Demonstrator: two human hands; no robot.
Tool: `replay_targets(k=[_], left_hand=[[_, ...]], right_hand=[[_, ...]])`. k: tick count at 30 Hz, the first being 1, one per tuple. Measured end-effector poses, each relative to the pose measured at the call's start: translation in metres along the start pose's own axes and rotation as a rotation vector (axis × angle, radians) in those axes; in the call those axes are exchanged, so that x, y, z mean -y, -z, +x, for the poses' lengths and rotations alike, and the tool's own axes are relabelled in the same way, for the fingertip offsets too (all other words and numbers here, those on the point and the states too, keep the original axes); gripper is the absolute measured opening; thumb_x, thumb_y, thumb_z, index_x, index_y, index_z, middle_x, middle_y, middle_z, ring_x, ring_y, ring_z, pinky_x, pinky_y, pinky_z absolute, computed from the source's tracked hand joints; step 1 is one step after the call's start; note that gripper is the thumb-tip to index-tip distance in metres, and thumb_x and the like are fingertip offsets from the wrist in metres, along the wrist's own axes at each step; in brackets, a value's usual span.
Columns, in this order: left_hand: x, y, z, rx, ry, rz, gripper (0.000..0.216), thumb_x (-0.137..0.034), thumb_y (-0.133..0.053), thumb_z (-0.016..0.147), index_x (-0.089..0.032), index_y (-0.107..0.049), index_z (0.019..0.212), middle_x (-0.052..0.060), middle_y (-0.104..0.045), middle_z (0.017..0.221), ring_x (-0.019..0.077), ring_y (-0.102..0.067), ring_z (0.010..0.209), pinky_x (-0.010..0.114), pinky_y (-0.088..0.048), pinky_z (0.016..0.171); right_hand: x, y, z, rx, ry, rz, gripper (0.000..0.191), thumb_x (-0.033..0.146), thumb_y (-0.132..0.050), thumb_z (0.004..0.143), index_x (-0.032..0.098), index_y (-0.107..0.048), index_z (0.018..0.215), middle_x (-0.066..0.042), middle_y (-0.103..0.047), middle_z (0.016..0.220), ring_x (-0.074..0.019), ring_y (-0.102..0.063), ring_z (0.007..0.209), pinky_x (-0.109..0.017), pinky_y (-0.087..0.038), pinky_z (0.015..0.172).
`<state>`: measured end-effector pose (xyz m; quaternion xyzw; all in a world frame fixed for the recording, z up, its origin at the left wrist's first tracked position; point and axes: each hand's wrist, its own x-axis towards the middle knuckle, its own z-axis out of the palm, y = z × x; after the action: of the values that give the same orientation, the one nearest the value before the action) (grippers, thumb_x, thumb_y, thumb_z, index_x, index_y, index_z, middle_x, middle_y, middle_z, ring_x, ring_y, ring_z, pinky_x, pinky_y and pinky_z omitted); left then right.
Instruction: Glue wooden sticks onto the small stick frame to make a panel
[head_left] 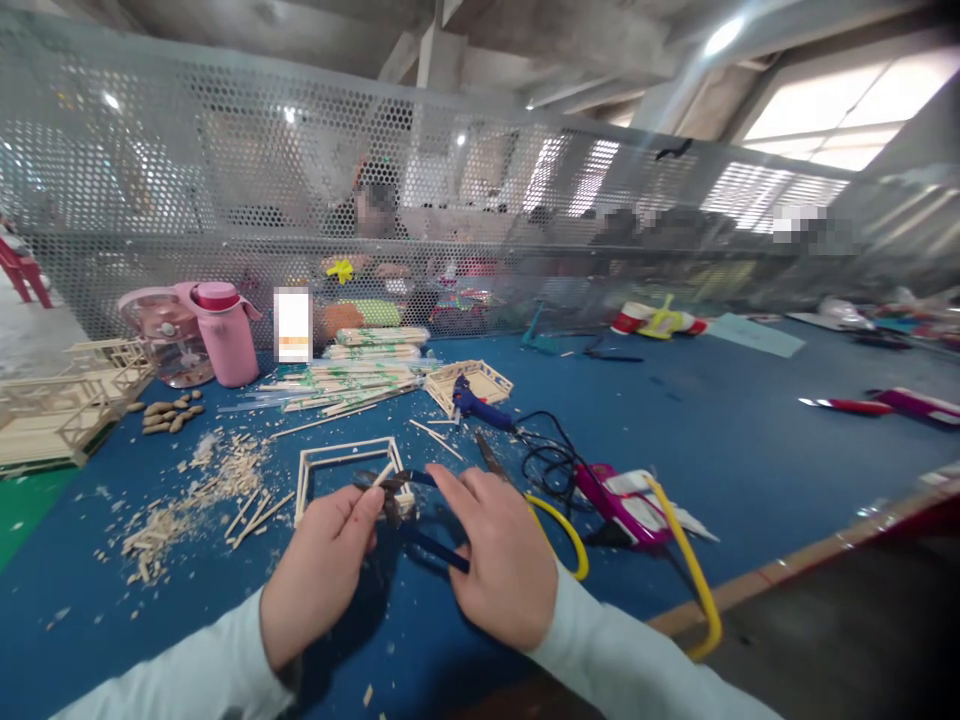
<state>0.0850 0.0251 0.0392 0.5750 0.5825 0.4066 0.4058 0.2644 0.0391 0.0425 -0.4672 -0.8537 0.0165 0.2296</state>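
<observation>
Centrally, head view: holding a pair of scissors (420, 535) low over the blue counter (712, 420) with both hands. Right hand (499, 560) palm-down, fingers (457, 495) closed over the upper dark-blue handle, lower handle poking out beneath the thumb. Left hand (319, 570) curled, its fingers (367, 505) closed against the dark blades near the pivot. Blades reaching up and left from between the two sets of fingers, with a short stick (384, 473) at the tips, just past the left fingertips. Cannot tell whether nipped between the blades or only lying across them. Directly behind, meeting the blade tips in the picture, a square stick frame (345, 448) flat on the counter.

Left of that, strewn wood scraps (202, 490) and a few peanuts (169, 415). Farther back, a pink bottle (225, 335), a clear cup (161, 340), a bundle of long sticks (352, 385) and a small stick tray (480, 380). Right of the hands, a blue glue gun (480, 405) with black cord (547, 460), then a pink-and-yellow saw (630, 500). Along the far edge, a perforated metal screen (225, 200), with a person blurred behind it.
</observation>
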Motion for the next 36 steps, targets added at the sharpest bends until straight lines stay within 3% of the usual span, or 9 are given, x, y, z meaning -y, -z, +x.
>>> replay_targets(k=[6,8,14,17,22,28,32,34,36], left_hand=[[-0.014,0.012,-0.013,0.067,-0.326,0.206,0.040,-0.043,-0.034,0.089,-0.021,-0.062,0.073,-0.002,-0.056,0.057,0.0106,-0.048,0.052,0.020,-0.039,0.051],[-0.013,0.014,-0.020,0.099,-0.385,0.240,0.035,-0.039,-0.036,0.089,-0.024,-0.066,0.081,0.000,-0.064,0.067,0.0123,-0.058,0.062,0.020,-0.046,0.059],[0.011,0.004,-0.031,0.073,-0.361,0.248,0.034,-0.030,-0.032,0.091,-0.021,-0.063,0.101,0.001,-0.062,0.061,0.0117,-0.060,0.051,0.020,-0.052,0.053],[0.020,0.005,-0.029,0.104,-0.411,0.340,0.033,-0.025,-0.037,0.088,-0.023,-0.059,0.112,0.002,-0.067,0.074,0.0124,-0.065,0.064,0.020,-0.053,0.060],[0.028,0.020,-0.027,0.016,-0.538,0.616,0.046,-0.018,-0.039,0.086,-0.029,-0.040,0.131,-0.002,-0.072,0.082,0.0128,-0.067,0.064,0.019,-0.052,0.056],[0.025,0.015,-0.021,-0.029,-0.685,0.697,0.048,-0.020,-0.037,0.090,-0.028,-0.028,0.137,0.000,-0.072,0.087,0.0141,-0.067,0.068,0.023,-0.052,0.060],[0.012,0.020,-0.016,-0.089,-0.779,0.765,0.045,-0.020,-0.043,0.089,-0.025,-0.036,0.133,0.006,-0.068,0.103,0.0179,-0.064,0.090,0.031,-0.050,0.080],[0.009,0.033,-0.012,-0.240,-0.785,0.817,0.039,-0.026,-0.049,0.086,-0.026,-0.047,0.125,0.008,-0.062,0.116,0.0241,-0.056,0.107,0.044,-0.039,0.096],[0.014,0.050,-0.009,-0.407,-0.701,0.759,0.031,-0.025,-0.048,0.086,-0.023,-0.054,0.116,0.008,-0.063,0.112,0.0228,-0.056,0.105,0.039,-0.040,0.094]], right_hand=[[-0.027,0.005,-0.007,0.356,-0.133,0.765,0.076,0.013,-0.043,0.051,0.019,-0.046,0.126,-0.005,-0.061,0.087,-0.0171,-0.057,0.069,-0.026,-0.046,0.057],[-0.039,0.009,-0.005,0.398,-0.245,0.798,0.076,0.012,-0.043,0.053,0.017,-0.044,0.129,-0.005,-0.061,0.086,-0.0167,-0.058,0.068,-0.026,-0.045,0.057],[-0.057,-0.007,0.017,0.244,-0.378,-0.168,0.053,0.026,-0.055,0.070,0.007,-0.053,0.119,-0.019,-0.057,0.106,-0.0318,-0.054,0.100,-0.041,-0.042,0.083],[-0.057,-0.025,0.028,0.277,-0.377,-0.357,0.059,0.039,-0.059,0.072,0.006,-0.052,0.121,-0.021,-0.057,0.107,-0.0359,-0.053,0.101,-0.048,-0.041,0.082],[-0.047,-0.026,0.023,0.037,-0.096,-0.255,0.065,0.046,-0.055,0.078,0.011,-0.042,0.131,-0.021,-0.051,0.124,-0.0337,-0.044,0.117,-0.060,-0.021,0.097],[-0.014,-0.008,0.013,0.041,0.519,0.235,0.027,0.030,-0.039,0.093,0.017,-0.061,0.101,-0.006,-0.069,0.085,-0.0155,-0.062,0.077,-0.028,-0.045,0.073],[-0.012,-0.008,0.032,0.025,0.536,0.262,0.025,0.019,-0.040,0.091,0.015,-0.064,0.088,-0.006,-0.070,0.079,-0.0153,-0.062,0.070,-0.026,-0.046,0.066],[-0.020,-0.011,0.044,-0.011,0.486,0.259,0.023,0.018,-0.042,0.090,0.014,-0.065,0.087,-0.006,-0.070,0.077,-0.0151,-0.063,0.069,-0.025,-0.046,0.065],[-0.030,-0.016,0.052,-0.029,0.401,0.280,0.020,0.017,-0.045,0.088,0.014,-0.065,0.085,-0.006,-0.069,0.076,-0.0143,-0.063,0.069,-0.024,-0.046,0.065]])
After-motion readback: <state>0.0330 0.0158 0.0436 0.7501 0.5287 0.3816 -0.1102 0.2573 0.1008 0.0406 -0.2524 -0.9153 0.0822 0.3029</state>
